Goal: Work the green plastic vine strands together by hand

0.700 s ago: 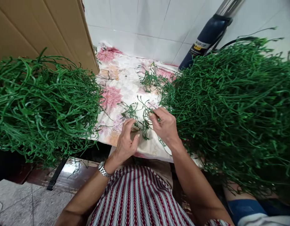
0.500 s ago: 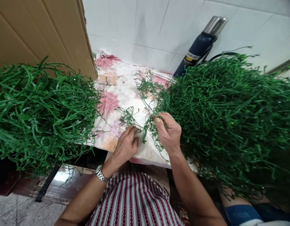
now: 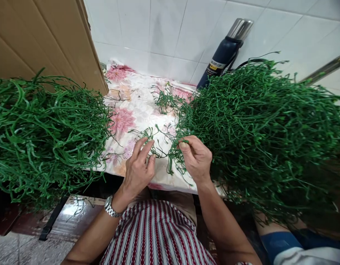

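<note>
My right hand [image 3: 197, 160] pinches a thin green stem [image 3: 184, 141] between thumb and fingers, at the left edge of a big heap of curly green stems [image 3: 258, 125]. They look like artificial plant stems. My left hand [image 3: 138, 165] has its fingers apart and holds nothing. It hovers by a small loose cluster of stems [image 3: 149, 134], partly covering it. Between the hands, a few stems [image 3: 170, 163] hang or lie over the flowered tablecloth [image 3: 142, 101]. Another large heap of green stems [image 3: 48, 136] fills the left side.
A dark blue vacuum flask [image 3: 218, 60] with a silver cap stands against the tiled wall [image 3: 170, 33], behind the right heap. Upright cardboard [image 3: 45, 40] rises behind the left heap. Another person's leg in blue shorts [image 3: 282, 241] shows at lower right.
My left hand has moved left, away from the stems by my right hand, and its fingers have spread. My right hand stays nearly in place, still pinching. The view has shifted slightly.
</note>
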`<state>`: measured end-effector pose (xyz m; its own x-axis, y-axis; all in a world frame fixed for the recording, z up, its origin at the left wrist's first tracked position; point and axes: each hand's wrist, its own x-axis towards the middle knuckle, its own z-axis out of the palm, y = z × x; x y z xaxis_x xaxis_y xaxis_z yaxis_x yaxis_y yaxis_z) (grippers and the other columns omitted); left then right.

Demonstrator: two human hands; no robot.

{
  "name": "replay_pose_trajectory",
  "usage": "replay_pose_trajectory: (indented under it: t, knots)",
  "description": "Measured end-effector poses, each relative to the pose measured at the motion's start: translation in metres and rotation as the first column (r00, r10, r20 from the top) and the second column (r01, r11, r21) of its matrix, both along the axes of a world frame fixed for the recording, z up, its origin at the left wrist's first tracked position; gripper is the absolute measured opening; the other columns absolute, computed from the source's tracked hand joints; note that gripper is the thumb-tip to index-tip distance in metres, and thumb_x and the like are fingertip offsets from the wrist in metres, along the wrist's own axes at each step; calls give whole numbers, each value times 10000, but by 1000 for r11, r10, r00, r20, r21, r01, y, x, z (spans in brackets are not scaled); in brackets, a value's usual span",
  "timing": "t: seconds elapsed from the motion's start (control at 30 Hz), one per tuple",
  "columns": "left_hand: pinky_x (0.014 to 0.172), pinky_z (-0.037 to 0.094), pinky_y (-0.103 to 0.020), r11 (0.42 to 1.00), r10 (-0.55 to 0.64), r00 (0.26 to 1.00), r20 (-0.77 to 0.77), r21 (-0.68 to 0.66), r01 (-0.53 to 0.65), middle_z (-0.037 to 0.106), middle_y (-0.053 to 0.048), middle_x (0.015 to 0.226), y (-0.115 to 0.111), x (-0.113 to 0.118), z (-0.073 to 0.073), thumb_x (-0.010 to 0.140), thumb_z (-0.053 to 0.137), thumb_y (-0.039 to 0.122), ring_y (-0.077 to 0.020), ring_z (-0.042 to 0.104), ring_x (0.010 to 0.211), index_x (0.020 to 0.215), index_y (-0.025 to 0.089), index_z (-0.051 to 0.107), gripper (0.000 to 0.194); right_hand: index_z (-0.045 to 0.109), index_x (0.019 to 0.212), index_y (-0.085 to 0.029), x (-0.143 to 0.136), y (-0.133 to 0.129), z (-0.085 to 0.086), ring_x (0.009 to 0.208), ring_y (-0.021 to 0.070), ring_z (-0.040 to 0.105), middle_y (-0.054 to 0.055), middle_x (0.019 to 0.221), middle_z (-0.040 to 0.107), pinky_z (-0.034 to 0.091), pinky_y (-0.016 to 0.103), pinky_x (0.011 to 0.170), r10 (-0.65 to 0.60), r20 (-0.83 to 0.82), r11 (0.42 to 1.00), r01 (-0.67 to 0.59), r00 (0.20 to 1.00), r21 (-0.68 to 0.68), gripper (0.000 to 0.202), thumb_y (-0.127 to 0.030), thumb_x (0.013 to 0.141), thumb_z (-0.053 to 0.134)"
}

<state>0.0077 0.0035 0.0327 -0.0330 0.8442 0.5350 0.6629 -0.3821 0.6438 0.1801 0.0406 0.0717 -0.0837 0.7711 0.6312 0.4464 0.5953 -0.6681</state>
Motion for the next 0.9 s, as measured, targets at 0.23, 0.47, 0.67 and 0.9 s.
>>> replay_pose_trajectory:
  t: [0.23, 0.47, 0.67, 0.9]
  knots:
    - [801, 477, -279, 987, -153, 936, 319, 2, 160, 639, -48, 846, -7, 9, 31, 803, 537, 153, -148, 595, 849, 856, 162, 595, 80, 567, 803, -163, -13, -13, -1, 689, 138, 544, 42, 723, 582, 447, 268, 631, 100, 188, 990, -117, 977, 81, 43, -150, 831, 537]
    - [656, 423, -216, 946, -90, 861, 501, -228, 232, 588, 8, 689, -4, 8, 25, 749, 531, 134, -111, 539, 673, 737, 161, 571, 50, 575, 790, -156, -13, -20, -6, 667, 135, 540, 47, 700, 600, 451, 254, 612, 139, 366, 974, -193, 920, 116, 82, -179, 852, 526]
    - [620, 392, -206, 940, -78, 886, 457, -263, 218, 555, 24, 647, -9, 0, 25, 725, 532, 109, -99, 497, 631, 704, 160, 566, 65, 587, 890, -153, -12, -32, -11, 657, 137, 561, 49, 734, 633, 454, 258, 606, 55, 439, 979, -135, 897, 151, 70, -180, 842, 543]
    - [567, 356, -196, 899, -109, 764, 636, -266, 349, 511, 31, 638, -9, 2, 15, 760, 559, 149, -85, 444, 598, 716, 160, 571, 46, 504, 1184, -133, -10, -39, -5, 1035, 224, 549, 138, 1095, 599, 466, 370, 868, 104, 383, 958, -196, 918, 209, 440, -256, 783, 635]
